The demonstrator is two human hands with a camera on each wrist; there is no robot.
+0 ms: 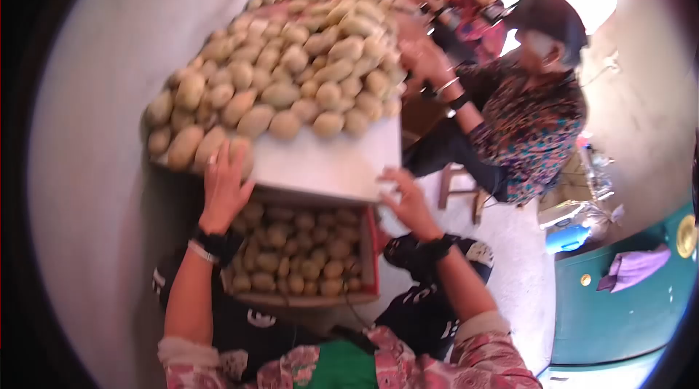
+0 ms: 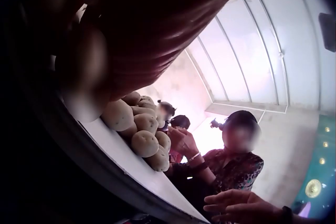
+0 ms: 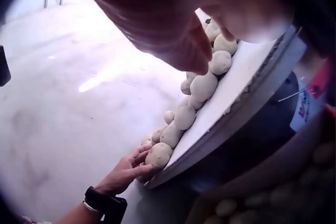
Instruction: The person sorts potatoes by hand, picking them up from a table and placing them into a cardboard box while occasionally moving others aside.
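Many pale brown potatoes lie heaped on a white tabletop. At the table's near left corner my left hand touches a potato at the edge of the heap. Its fingers reach along the potato, with the thumb spread to one side. My right hand is at the near right corner of the table, its fingers loosely bent, and nothing shows in it. In the right wrist view this hand looms large and blurred above the row of potatoes.
Below the table edge, between my legs, stands a box full of potatoes. To the right another person sits working at the heap, with more people beyond. A wooden stool and a green surface with a purple cloth are at right.
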